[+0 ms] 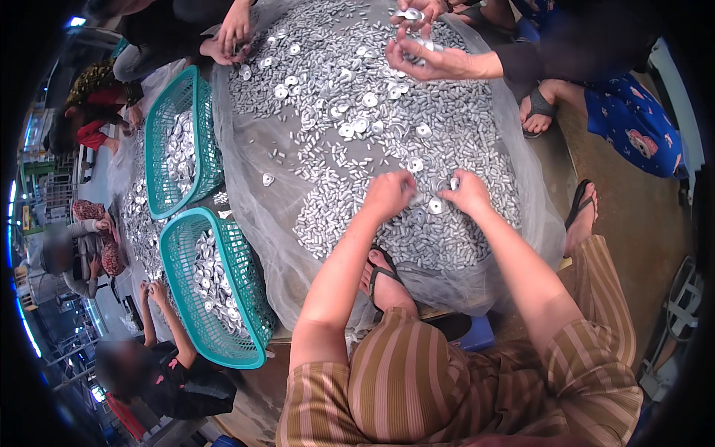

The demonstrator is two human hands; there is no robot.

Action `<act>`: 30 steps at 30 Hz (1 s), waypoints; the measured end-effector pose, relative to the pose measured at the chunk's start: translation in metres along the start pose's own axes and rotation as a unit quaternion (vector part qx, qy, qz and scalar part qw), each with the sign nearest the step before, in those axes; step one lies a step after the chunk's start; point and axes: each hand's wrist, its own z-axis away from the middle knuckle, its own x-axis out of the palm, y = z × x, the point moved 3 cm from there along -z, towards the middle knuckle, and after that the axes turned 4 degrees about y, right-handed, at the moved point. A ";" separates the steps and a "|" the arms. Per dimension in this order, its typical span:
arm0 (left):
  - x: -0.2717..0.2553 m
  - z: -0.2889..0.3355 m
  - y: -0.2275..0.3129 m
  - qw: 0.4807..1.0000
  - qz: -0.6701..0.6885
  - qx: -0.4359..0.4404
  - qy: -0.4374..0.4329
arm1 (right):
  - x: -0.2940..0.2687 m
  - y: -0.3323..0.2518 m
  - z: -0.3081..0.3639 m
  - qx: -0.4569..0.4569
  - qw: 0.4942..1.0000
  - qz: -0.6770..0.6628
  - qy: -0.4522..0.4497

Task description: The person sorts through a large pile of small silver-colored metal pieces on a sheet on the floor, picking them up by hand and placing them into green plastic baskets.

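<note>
My left hand point(389, 197) hovers over the heap of small silver metal slugs point(320, 216), its fingers bent together and slightly blurred; whatever they hold is hidden. To its right, my right hand point(469, 194) pinches a small shiny metal piece point(454, 183) between thumb and fingers. Between and just below the two hands lies a round silver disc with a raised centre point(435, 205). Another such disc point(415, 165) rests just above them. More discs point(370, 99) are scattered over the slugs farther off.
Two teal plastic baskets point(167, 246) with discs inside stand at the left. A translucent sheet point(253, 223) lies under the heap. Across from me, a co-worker's hands point(421, 63) hold discs; another person's hand point(234, 30) reaches in at the far left. My sandalled foot point(383, 279) is at the near edge.
</note>
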 end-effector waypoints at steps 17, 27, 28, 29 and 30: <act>-0.020 0.002 -0.025 0.972 0.206 -0.102 -0.036 | 0.001 0.007 0.012 -0.131 0.988 -0.068 0.036; -0.016 -0.016 -0.035 0.986 -0.056 -0.095 0.129 | -0.001 0.012 -0.011 -0.081 0.985 -0.152 -0.010; -0.012 -0.018 -0.029 0.984 -0.087 -0.094 0.122 | 0.000 0.025 -0.013 -0.007 0.954 -0.294 -0.060; -0.010 -0.016 -0.027 0.981 -0.119 -0.096 0.118 | -0.004 0.024 -0.011 0.064 0.895 -0.427 -0.112; -0.010 -0.014 -0.026 0.977 -0.151 -0.098 0.113 | -0.006 0.022 -0.009 0.134 0.810 -0.548 -0.160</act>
